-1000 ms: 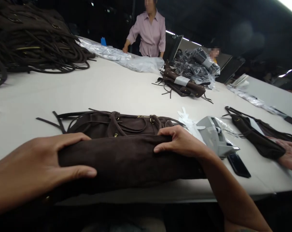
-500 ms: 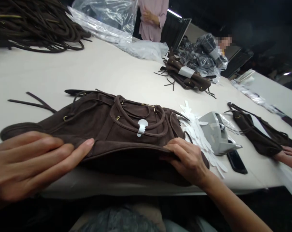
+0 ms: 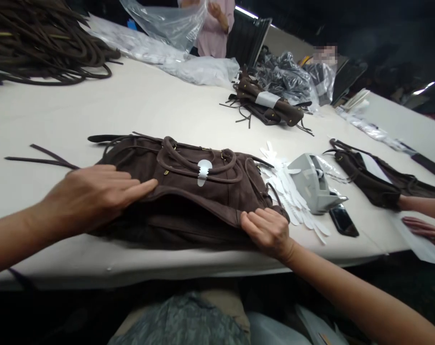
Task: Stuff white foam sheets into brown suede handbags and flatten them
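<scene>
A dark brown handbag (image 3: 199, 211) lies on the table in front of me, its two handles joined by a white paper strip (image 3: 203, 172). My left hand (image 3: 98, 194) is closed on the bag's near edge at the left, with the index finger stretched along it. Around the same edge at the right, my right hand (image 3: 265, 230) is wrapped in a fist. Between the hands the edge bows up, and a dark hollow shows beneath it. The far left end of the bag is partly hidden behind my left hand.
Right of the bag are loose white paper strips (image 3: 287, 187), a grey tape dispenser (image 3: 309, 184) and a phone (image 3: 343, 220). A co-worker's hands touch another brown bag (image 3: 368, 177) and a white sheet. Farther back lie a wrapped brown bag (image 3: 271, 103), plastic and piled straps (image 3: 59, 43).
Both hands have pulled the bag's near edge up and away from me, opening the hollow wider. My left hand has moved right and closed more. The co-worker behind lifts clear plastic.
</scene>
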A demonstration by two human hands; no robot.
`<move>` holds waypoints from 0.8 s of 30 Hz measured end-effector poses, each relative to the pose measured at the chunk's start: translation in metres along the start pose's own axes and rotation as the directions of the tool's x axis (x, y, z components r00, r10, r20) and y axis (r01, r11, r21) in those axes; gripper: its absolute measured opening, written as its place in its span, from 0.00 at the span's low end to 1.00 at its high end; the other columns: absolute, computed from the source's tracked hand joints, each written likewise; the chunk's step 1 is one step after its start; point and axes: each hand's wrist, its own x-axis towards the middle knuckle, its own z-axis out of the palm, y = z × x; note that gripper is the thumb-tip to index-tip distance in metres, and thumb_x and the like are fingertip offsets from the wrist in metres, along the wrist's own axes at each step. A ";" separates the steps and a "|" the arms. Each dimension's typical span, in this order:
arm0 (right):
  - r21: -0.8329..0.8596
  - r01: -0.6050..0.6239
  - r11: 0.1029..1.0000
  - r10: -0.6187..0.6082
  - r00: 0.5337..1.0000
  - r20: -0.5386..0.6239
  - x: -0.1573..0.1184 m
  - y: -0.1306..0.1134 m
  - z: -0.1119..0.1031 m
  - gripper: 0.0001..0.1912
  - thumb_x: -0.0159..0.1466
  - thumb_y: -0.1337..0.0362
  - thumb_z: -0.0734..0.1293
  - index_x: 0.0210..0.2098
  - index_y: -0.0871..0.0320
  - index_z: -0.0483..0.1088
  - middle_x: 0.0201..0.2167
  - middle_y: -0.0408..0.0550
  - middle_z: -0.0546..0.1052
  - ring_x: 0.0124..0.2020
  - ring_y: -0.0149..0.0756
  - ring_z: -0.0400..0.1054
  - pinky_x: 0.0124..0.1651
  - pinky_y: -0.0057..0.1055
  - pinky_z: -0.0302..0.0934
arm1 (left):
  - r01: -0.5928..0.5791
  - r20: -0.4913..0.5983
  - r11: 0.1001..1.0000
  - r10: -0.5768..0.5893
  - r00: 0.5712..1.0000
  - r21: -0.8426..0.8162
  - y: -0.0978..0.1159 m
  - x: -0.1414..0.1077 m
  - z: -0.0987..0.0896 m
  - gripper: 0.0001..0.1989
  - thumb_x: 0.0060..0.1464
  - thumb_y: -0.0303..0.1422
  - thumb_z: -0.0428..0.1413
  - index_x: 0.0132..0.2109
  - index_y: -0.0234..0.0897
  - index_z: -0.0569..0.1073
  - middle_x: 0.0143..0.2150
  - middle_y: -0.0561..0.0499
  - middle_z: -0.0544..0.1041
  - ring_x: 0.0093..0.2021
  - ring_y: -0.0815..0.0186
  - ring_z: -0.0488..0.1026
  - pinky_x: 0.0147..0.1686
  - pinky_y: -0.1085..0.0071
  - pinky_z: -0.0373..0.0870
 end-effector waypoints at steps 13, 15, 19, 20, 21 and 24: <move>0.011 -0.182 0.983 0.176 0.963 0.204 -0.026 -0.008 0.003 0.18 0.68 0.76 0.56 0.55 0.63 0.67 0.34 0.51 0.73 0.33 0.39 0.62 0.35 0.35 0.55 | 0.037 -0.112 0.965 -0.008 0.994 0.259 0.023 -0.035 0.010 0.39 0.57 0.18 0.44 0.71 0.49 0.49 0.41 0.49 0.76 0.40 0.58 0.71 0.40 0.62 0.65; 0.022 -0.200 0.980 0.187 0.945 0.268 -0.018 -0.007 0.003 0.20 0.69 0.72 0.57 0.60 0.62 0.63 0.36 0.51 0.73 0.35 0.41 0.62 0.37 0.36 0.56 | 0.073 -0.070 0.979 -0.060 0.996 0.190 0.015 -0.022 0.012 0.35 0.59 0.19 0.44 0.70 0.49 0.54 0.54 0.46 0.74 0.50 0.56 0.70 0.48 0.62 0.65; 0.080 -0.234 0.969 0.186 0.902 0.391 -0.009 -0.011 -0.004 0.32 0.68 0.51 0.64 0.65 0.62 0.58 0.43 0.55 0.71 0.40 0.45 0.64 0.43 0.40 0.60 | 0.176 0.266 0.983 -0.184 0.946 0.053 -0.003 0.004 0.001 0.31 0.57 0.18 0.42 0.63 0.48 0.67 0.49 0.53 0.78 0.43 0.62 0.74 0.40 0.69 0.63; 0.097 -0.241 0.966 0.182 0.892 0.413 -0.008 -0.013 -0.006 0.37 0.65 0.47 0.66 0.66 0.62 0.57 0.44 0.56 0.71 0.42 0.47 0.64 0.45 0.41 0.61 | 0.226 0.378 0.974 -0.221 0.899 0.031 -0.008 0.014 -0.004 0.32 0.55 0.19 0.43 0.61 0.50 0.68 0.47 0.54 0.79 0.42 0.62 0.74 0.37 0.70 0.62; 0.107 -0.248 0.963 0.181 0.885 0.428 -0.007 -0.014 -0.007 0.41 0.63 0.44 0.68 0.66 0.62 0.56 0.46 0.57 0.71 0.43 0.48 0.64 0.46 0.43 0.61 | 0.275 0.492 0.961 -0.234 0.838 -0.011 -0.015 0.025 -0.009 0.31 0.54 0.19 0.43 0.59 0.52 0.70 0.46 0.55 0.79 0.41 0.62 0.75 0.36 0.70 0.60; 0.120 -0.276 0.954 0.193 0.867 0.459 -0.006 -0.013 -0.009 0.47 0.58 0.46 0.72 0.67 0.61 0.53 0.50 0.59 0.70 0.47 0.50 0.65 0.50 0.44 0.62 | 0.379 0.740 0.902 -0.109 0.664 -0.207 -0.037 0.061 -0.017 0.21 0.55 0.27 0.48 0.52 0.50 0.75 0.40 0.57 0.80 0.38 0.64 0.74 0.35 0.73 0.60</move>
